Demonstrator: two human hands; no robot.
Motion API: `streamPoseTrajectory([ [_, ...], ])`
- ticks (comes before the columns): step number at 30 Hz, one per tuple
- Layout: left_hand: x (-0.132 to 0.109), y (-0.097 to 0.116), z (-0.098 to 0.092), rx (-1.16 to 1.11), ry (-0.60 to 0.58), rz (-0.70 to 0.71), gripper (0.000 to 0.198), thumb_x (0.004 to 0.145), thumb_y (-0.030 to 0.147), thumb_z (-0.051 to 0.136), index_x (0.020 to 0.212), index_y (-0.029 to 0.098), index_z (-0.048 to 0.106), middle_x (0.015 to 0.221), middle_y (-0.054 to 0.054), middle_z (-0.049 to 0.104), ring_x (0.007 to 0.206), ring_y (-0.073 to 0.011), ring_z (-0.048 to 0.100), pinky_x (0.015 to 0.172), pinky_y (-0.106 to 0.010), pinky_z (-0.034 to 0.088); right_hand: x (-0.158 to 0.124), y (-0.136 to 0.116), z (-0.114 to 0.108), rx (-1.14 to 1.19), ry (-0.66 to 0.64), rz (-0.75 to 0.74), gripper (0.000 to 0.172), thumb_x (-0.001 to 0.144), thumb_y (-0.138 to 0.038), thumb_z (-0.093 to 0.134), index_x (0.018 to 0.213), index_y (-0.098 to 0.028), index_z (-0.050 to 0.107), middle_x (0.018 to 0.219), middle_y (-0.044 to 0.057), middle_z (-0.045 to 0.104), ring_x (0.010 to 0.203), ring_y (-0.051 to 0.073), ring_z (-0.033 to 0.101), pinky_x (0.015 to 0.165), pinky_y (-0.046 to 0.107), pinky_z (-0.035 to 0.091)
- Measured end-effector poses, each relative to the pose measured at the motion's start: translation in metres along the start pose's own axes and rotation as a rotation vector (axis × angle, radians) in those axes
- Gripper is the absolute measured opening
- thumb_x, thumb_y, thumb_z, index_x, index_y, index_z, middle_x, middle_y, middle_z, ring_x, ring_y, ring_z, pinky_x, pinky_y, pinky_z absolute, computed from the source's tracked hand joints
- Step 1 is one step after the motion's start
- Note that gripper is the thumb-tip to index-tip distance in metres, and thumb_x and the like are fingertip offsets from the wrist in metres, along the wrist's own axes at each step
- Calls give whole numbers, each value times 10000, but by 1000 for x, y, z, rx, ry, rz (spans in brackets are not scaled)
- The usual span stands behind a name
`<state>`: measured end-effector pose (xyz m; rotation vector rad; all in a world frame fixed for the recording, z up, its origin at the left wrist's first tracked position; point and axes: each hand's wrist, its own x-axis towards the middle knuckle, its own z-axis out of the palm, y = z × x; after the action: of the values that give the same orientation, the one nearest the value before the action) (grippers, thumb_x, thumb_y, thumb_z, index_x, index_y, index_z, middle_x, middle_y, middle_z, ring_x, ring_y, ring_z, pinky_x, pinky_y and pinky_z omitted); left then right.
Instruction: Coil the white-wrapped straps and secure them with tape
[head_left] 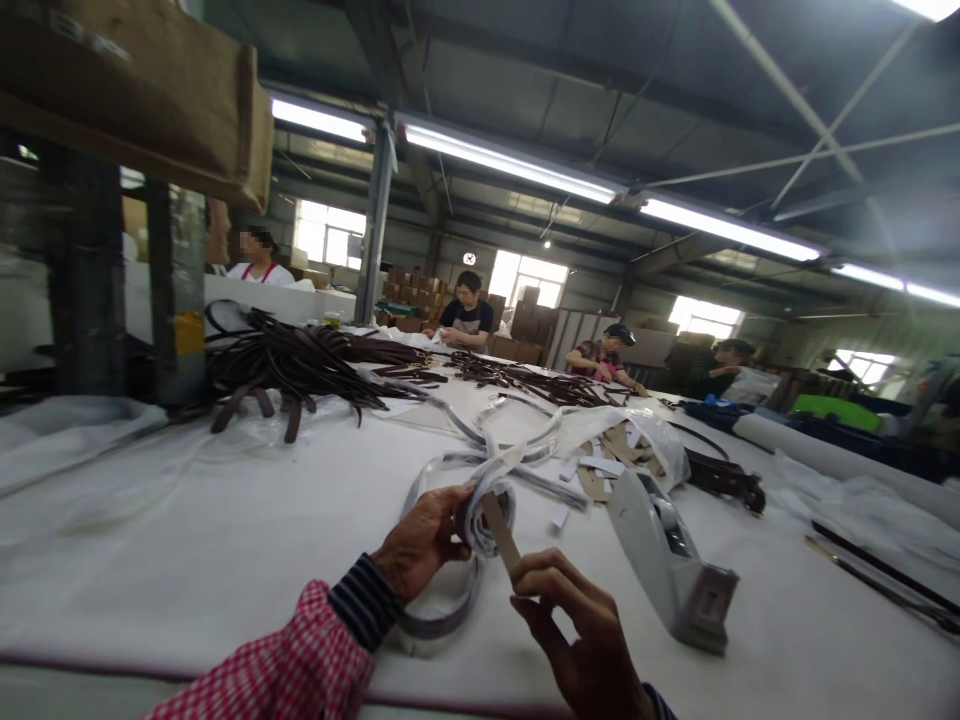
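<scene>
My left hand (427, 540) is closed round the side of a rolled belt (487, 520) wrapped in see-through plastic, held above the white table (247, 560). A loose length of the wrapped belt trails behind and below the roll. My right hand (574, 620) pinches the lower end of a flat brown cardboard strip (502, 535). The strip's upper end lies against the face of the roll; whether it is tucked between the layers I cannot tell. Other plastic-wrapped belts (551, 485) lie just behind the roll.
Right of my hands stands a grey tape dispenser (675, 570). Behind it a plastic bag (660, 440) spills cardboard pieces (622, 450). Dark belts (300, 350) are heaped at the left and along the far table. A metal post (176, 290) rises at left. Several people (469, 315) work beyond.
</scene>
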<state>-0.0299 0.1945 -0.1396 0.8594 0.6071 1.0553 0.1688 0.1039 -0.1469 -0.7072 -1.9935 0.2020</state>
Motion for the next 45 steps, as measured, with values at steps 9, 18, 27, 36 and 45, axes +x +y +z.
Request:
streamPoseTrajectory([
  [9, 0, 2, -3, 32, 36, 24, 415, 719, 483, 762, 949, 139, 726, 814, -48, 674, 630, -130, 544, 482, -209, 370, -3, 5, 1, -16, -42, -12, 144, 957, -91, 518, 943, -227, 559, 909, 47, 608, 720, 148, 598, 601, 251, 502],
  [18, -3, 1, 2, 213, -19, 101, 348, 792, 472, 704, 876, 134, 691, 751, -25, 579, 615, -120, 493, 499, -211, 352, 8, 1, 1, 125, -37, 62, 118, 948, -114, 556, 888, -214, 575, 909, 45, 622, 759, 152, 595, 608, 256, 479],
  [27, -6, -2, 6, 299, -189, 127, 353, 881, 489, 649, 847, 138, 639, 702, 1, 509, 580, -105, 425, 490, -216, 314, 13, 16, 3, 92, -38, 126, 107, 943, -116, 558, 890, -206, 581, 963, 56, 625, 822, 158, 598, 637, 258, 475],
  [36, -19, 1, 24, 582, -202, 218, 344, 878, 460, 658, 744, 145, 629, 654, 28, 487, 575, -107, 396, 516, -241, 289, -4, -6, -16, 132, -127, 263, 127, 966, -292, 613, 888, -200, 652, 941, 43, 649, 870, 172, 594, 701, 273, 463],
  [45, -33, -46, 81, 1400, -387, 639, 131, 977, 240, 557, 905, 176, 646, 1029, -58, 646, 973, -236, 589, 867, -363, 447, -76, -5, -70, -145, 27, 683, 287, 976, -375, 585, 765, -189, 643, 738, -13, 599, 698, 147, 528, 646, 276, 382],
])
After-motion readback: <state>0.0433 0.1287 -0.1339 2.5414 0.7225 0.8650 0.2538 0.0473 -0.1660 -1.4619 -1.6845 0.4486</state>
